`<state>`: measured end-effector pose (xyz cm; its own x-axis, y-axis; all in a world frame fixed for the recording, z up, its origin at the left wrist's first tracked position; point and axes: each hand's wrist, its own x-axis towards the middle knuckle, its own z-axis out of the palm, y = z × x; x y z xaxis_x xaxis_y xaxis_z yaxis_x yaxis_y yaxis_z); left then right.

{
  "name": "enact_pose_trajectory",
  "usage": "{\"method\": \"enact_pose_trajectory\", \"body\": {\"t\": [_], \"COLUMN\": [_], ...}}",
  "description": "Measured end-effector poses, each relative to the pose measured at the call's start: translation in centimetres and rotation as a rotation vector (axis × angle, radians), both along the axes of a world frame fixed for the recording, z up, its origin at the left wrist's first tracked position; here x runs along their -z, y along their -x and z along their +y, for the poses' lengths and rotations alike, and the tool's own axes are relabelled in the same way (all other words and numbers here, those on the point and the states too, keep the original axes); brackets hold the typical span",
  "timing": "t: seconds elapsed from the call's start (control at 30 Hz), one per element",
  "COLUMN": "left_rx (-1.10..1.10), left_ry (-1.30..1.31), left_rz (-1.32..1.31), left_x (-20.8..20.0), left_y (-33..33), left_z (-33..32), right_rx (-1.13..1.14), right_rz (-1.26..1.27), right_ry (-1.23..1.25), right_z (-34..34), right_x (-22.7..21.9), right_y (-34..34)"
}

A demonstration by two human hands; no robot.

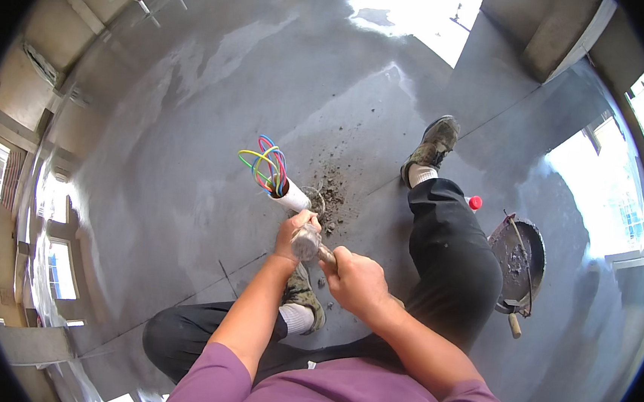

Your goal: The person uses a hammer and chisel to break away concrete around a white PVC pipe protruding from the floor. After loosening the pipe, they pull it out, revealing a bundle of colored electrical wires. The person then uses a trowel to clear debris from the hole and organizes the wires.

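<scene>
My right hand (357, 282) is closed round the handle of a hammer (307, 242). The hammer's metal head is over my left hand (289, 238), which is closed; the head hides what its fingers hold, if anything. Just beyond the left hand, a white plastic pipe (290, 197) sticks up at a tilt from the floor. A loop of red, blue, yellow and green wires (267, 168) comes out of its open end. Beside the pipe's base is a broken patch of floor (317, 201), with loose rubble (331, 194) scattered around it.
My shoes (434, 140) are planted on either side of the rubble. To the right of my knee stand a black bucket (541, 256) with grey mortar in it, a wooden tool handle (515, 326) and a red-capped bottle (475, 203). Small pipes (144, 7) stand far left.
</scene>
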<state>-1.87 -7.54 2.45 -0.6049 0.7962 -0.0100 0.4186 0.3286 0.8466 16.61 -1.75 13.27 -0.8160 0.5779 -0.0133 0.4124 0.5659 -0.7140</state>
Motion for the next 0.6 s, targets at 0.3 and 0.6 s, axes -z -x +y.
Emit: {"method": "enact_pose_trajectory", "body": {"t": [0.3, 0.6], "left_rx": [-0.058, -0.049], "left_ry": [0.028, -0.042], "left_rz": [0.102, 0.089], "left_x": [2.5, 2.3], "left_y": [-0.5, -0.4], "left_z": [-1.0, -1.8], "right_rx": [-0.024, -0.103], "right_rz": [-0.083, -0.010], "right_ry": [0.010, -0.028], "right_z": [-0.6, -1.1], "right_x": [1.0, 2.1], "right_y": [-0.3, 0.3]}}
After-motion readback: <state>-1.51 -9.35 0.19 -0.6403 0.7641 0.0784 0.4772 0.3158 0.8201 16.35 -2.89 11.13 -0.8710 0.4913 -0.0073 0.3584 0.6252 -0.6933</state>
